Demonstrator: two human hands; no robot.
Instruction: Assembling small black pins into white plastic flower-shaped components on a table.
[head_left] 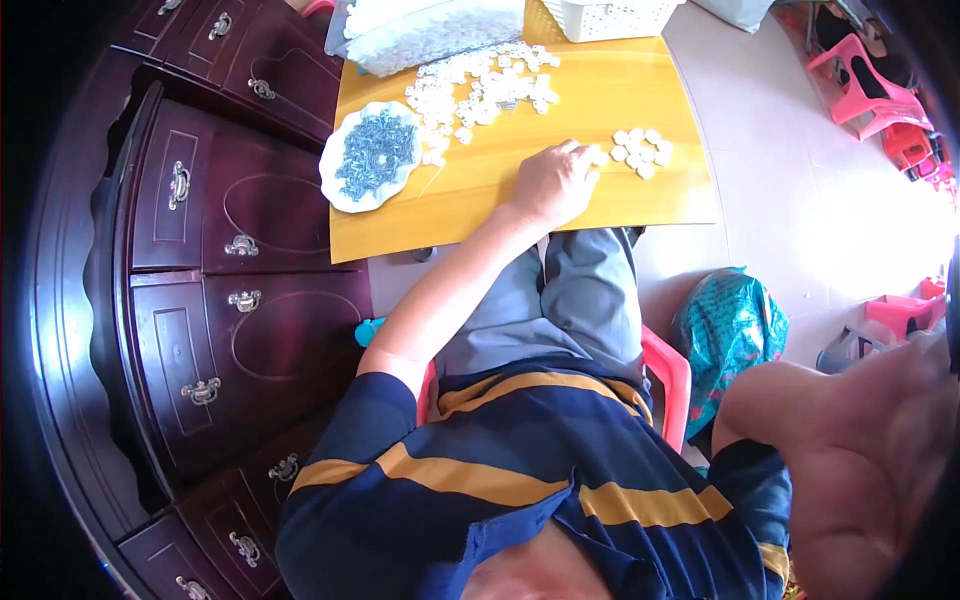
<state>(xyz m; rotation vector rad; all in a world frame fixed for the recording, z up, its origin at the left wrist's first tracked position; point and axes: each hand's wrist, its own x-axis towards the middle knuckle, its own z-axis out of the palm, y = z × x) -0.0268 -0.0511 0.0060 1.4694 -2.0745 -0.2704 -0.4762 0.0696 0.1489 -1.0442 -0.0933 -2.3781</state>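
Note:
My left hand (558, 187) rests low over the yellow table (480, 200), its fingers curled together. At its fingertips is a small white plastic piece (600, 156), pinched as far as I can see. Just right of it lies a loose group of similar white pieces (641, 152). Further left, many more white pieces (480, 88) are scattered across the table. A white scalloped dish (340, 190) holds a heap of small grey, nail-like metal pins (378, 152). My right arm (850, 450) is bent up close to the camera at the right edge; its fingers do not show.
A clear tub (430, 40) of white pieces and a cream plastic basket (620, 18) stand at the table's far edge. Dark wooden drawers (240, 200) line the left. A teal bag (735, 330) sits on the floor at right, with pink stools (870, 85) beyond.

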